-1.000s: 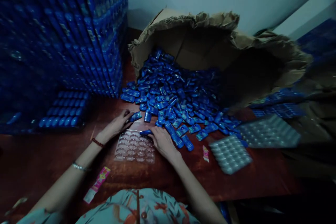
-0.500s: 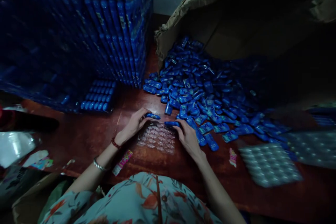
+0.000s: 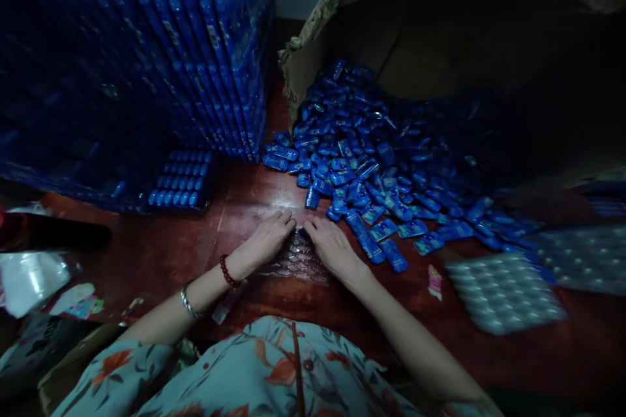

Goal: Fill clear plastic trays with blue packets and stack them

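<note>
A clear plastic tray with rows of cavities lies on the red-brown table in front of my body. My left hand bends over its far left part, fingertips together at the far edge. Right beside it, my right hand covers the far right part, its fingers curled down. Small bits of blue show at the fingertips, but the pieces under both hands are mostly hidden. A loose heap of blue packets spreads just beyond and to the right of my hands.
Tall stacks of filled blue trays stand at the left, with one low filled tray before them. A torn cardboard box lies behind the heap. Empty-looking trays, a pink wrapper and a dark cylinder are nearby.
Both hands have moved inward and now nearly meet over the tray's far edge. The blue packets seen in each hand before are now mostly hidden under the fingers.
</note>
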### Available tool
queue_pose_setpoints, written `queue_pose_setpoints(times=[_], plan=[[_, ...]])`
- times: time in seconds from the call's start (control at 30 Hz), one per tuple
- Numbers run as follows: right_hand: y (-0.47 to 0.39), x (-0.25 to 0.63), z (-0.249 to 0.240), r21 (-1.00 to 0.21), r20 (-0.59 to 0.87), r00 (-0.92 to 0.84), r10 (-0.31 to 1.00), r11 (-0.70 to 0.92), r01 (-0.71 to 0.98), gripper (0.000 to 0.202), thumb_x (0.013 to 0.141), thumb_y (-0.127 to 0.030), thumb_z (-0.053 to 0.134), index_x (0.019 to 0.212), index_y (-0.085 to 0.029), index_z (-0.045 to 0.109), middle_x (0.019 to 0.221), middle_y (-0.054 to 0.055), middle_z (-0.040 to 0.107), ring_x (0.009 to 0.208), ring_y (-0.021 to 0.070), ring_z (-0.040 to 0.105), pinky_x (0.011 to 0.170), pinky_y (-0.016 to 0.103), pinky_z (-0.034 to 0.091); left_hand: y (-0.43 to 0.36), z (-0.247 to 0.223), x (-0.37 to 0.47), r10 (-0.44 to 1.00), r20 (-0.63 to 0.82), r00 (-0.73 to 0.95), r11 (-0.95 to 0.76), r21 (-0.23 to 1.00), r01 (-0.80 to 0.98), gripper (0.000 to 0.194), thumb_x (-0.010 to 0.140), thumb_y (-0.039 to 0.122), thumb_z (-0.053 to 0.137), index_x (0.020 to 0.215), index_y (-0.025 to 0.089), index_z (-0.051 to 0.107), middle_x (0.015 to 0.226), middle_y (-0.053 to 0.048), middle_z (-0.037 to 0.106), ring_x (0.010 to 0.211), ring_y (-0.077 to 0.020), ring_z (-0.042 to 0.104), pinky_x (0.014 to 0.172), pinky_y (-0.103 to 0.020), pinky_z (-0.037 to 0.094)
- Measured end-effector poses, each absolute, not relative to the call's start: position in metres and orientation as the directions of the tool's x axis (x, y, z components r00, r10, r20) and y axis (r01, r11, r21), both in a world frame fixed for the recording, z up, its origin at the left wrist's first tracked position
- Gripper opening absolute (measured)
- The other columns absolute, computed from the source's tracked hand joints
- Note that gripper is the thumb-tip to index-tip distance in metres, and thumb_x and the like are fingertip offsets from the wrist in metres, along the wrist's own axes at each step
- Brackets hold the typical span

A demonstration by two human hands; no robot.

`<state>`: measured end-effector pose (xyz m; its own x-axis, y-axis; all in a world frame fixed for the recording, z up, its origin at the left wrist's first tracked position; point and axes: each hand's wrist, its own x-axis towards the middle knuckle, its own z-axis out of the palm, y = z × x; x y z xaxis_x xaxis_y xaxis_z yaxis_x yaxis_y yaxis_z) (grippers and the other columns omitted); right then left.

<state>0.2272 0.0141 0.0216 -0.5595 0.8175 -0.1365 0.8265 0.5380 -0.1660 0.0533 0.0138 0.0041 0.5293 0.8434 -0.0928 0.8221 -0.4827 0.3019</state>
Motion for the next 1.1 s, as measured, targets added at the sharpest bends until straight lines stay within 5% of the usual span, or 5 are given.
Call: queue_pose_setpoints(times=[0.17, 0.43, 0.63, 0.83, 1.1], plan=[[0.006, 0.216, 0.016, -0.162, -0.114, -0.506, 0.855, 0.487, 0.858, 0.040, 0.085, -0.003, 0.031, 0.118, -0.016, 0.050, 0.116, 0.015, 0.056, 0.106, 0.0256, 0.052, 0.090, 0.038, 0.039, 0.021, 0.006, 0.063, 0.810, -0.129, 0.572, -0.538, 0.224, 0.813, 0.027, 0.080, -0.001, 0.039, 0.098, 0.011, 0.055, 0.103, -0.013, 0.055, 0.092, -0.0227, 0.054, 0.083, -0.035, 0.045], [0.010, 0.212, 0.013, -0.269, -0.064, -0.537, 0.841, 0.504, 0.821, 0.034, 0.087, -0.006, 0.037, 0.116, -0.013, 0.055, 0.111, 0.015, 0.061, 0.108, 0.0241, 0.054, 0.092, 0.039, 0.040, 0.019, -0.001, 0.052, 0.848, -0.101, 0.521, -0.457, 0.360, 0.813, 0.032, 0.080, -0.002, 0.038, 0.104, 0.014, 0.054, 0.099, -0.010, 0.055, 0.086, -0.0194, 0.055, 0.076, -0.031, 0.047], [0.025, 0.260, 0.013, -0.485, 0.059, -0.421, 0.905, 0.395, 0.780, 0.031, 0.094, -0.031, 0.039, 0.119, -0.022, 0.054, 0.113, 0.006, 0.063, 0.106, 0.0179, 0.057, 0.090, 0.032, 0.043, 0.028, 0.012, 0.027, 0.827, 0.014, 0.562, -0.463, 0.585, 0.666, 0.060, 0.083, 0.031, 0.059, 0.136, 0.023, 0.032, 0.115, -0.010, 0.054, 0.097, -0.0215, 0.056, 0.080, -0.032, 0.046], [0.052, 0.264, -0.010, -0.250, 0.080, -0.020, 0.997, 0.040, 0.967, 0.051, 0.089, -0.046, 0.043, 0.126, -0.011, 0.045, 0.105, 0.017, 0.060, 0.088, 0.0261, 0.061, 0.071, 0.034, 0.046, 0.086, 0.019, 0.063, 0.918, -0.014, 0.395, -0.295, 0.640, 0.709, 0.035, 0.092, 0.043, 0.040, 0.095, 0.014, 0.059, 0.086, -0.008, 0.063, 0.079, -0.0200, 0.060, 0.075, -0.030, 0.045], [0.041, 0.258, -0.026, -0.144, 0.034, -0.108, 0.994, 0.112, 0.983, 0.049, 0.090, -0.027, 0.042, 0.135, -0.009, 0.035, 0.101, 0.016, 0.056, 0.091, 0.0248, 0.056, 0.073, 0.032, 0.044, 0.116, -0.022, 0.096, 0.908, -0.090, 0.408, -0.293, 0.560, 0.775, 0.045, 0.075, 0.015, 0.059, 0.118, 0.012, 0.046, 0.110, -0.015, 0.059, 0.098, -0.0253, 0.058, 0.085, -0.035, 0.045]])
